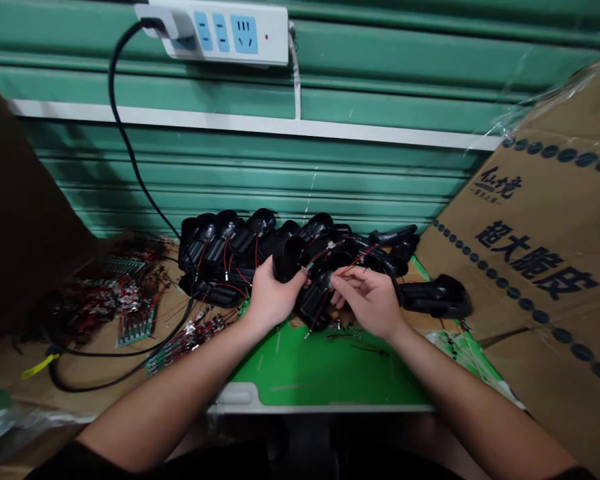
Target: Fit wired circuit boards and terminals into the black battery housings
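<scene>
My left hand (273, 293) is closed around a black plastic housing (289, 257) with a round, hollow opening facing up. Close beside it, my right hand (367, 297) has its thumb and forefinger pinched at thin red wires (355, 262); their ends are too small to make out. Just under the fingertips, another black housing (314, 303) lies tilted, partly hidden by my hands. More black housings (225, 237) are heaped behind, several with red and black wires hanging out. One long black housing (435, 297) rests to the right of my right hand.
Piles of small wired circuit boards (137, 327) lie at left, with a black cable (130, 133) looping past them. A green mat (330, 373) covers the front. A cardboard box (540, 267) stands at right. A power strip (230, 30) hangs on the green slatted wall (380, 87).
</scene>
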Available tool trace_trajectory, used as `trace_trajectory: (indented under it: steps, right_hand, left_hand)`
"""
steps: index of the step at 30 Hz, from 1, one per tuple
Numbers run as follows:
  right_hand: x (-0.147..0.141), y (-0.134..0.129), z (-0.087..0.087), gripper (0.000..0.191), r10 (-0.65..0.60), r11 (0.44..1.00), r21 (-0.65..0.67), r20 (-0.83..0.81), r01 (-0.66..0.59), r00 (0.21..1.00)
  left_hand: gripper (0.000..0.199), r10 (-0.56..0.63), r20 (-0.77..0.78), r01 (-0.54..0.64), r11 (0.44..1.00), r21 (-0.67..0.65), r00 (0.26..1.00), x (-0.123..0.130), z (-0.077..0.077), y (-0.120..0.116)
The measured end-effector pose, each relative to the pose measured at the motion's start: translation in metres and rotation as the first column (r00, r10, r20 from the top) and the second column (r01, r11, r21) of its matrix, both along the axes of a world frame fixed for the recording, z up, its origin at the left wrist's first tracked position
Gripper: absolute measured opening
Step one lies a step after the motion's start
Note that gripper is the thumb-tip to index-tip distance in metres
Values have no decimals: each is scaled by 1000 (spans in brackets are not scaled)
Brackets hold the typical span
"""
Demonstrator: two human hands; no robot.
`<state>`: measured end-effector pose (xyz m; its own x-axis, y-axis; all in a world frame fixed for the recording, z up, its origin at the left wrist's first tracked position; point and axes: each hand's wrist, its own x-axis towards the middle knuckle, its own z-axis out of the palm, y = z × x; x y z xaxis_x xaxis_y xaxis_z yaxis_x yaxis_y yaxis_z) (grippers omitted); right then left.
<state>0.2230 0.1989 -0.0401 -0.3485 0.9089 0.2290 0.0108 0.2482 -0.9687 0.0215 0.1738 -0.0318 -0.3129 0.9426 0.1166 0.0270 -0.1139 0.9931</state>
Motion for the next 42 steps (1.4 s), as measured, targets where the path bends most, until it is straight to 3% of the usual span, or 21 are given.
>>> trace_trajectory:
  steps: [4, 8, 11, 13, 16, 18, 20, 25, 30, 33, 39, 42]
  right_hand:
    - [3, 3, 6, 57, -61, 998, 27, -7, 61, 998]
    - [8, 2, 6, 46, -148, 971, 207, 130, 119, 980]
    - [10, 3, 3, 35, -161, 935, 341, 166, 97, 973]
    - [12, 4, 3, 32, -131, 930, 361, 156, 67, 979]
    - [16, 4, 7, 34, 23, 946, 316, 152, -70, 988]
    - [19, 4, 11, 41, 161, 939, 278, 165, -202, 973]
    - [19, 3, 14, 40, 229, 939, 229, 135, -255, 964]
    - [11, 2, 13, 45, 105, 994, 49, -46, -102, 993]
    - [9, 5, 15, 64, 136, 987, -76, -87, -143, 987]
    - [11, 7, 17, 62, 149, 980, -127, -51, -154, 988]
    - [14, 9, 18, 46, 86, 996, 0, -21, -86, 996]
    - [16, 8, 20, 44, 108, 994, -17, -33, -108, 994]
  left_hand:
    - [38, 25, -90, -27, 1000, -14, 996, 0, -2, -1]
    - [35, 28, -79, -26, 999, 26, 996, 0, 0, 0]
    - [37, -43, 51, 43, 999, -8, 998, 3, 7, -3]
    - [46, -128, 201, 144, 987, -70, 971, 6, 11, -6]
    - [53, -185, 352, 243, 962, -128, 918, 8, 13, -9]
    - [53, -196, 400, 263, 957, -119, 895, 8, 12, -10]
    - [51, -203, 428, 271, 957, -103, 881, 8, 11, -9]
    - [47, -229, 419, 296, 950, -103, 879, 8, 11, -11]
    - [51, -229, 392, 293, 950, -111, 891, 13, 11, -14]
    - [55, -206, 350, 249, 965, -82, 914, 15, 7, -14]
    - [58, -220, 291, 234, 972, -15, 931, 15, 1, -11]
    - [60, -231, 318, 245, 970, -3, 919, 16, 0, -10]
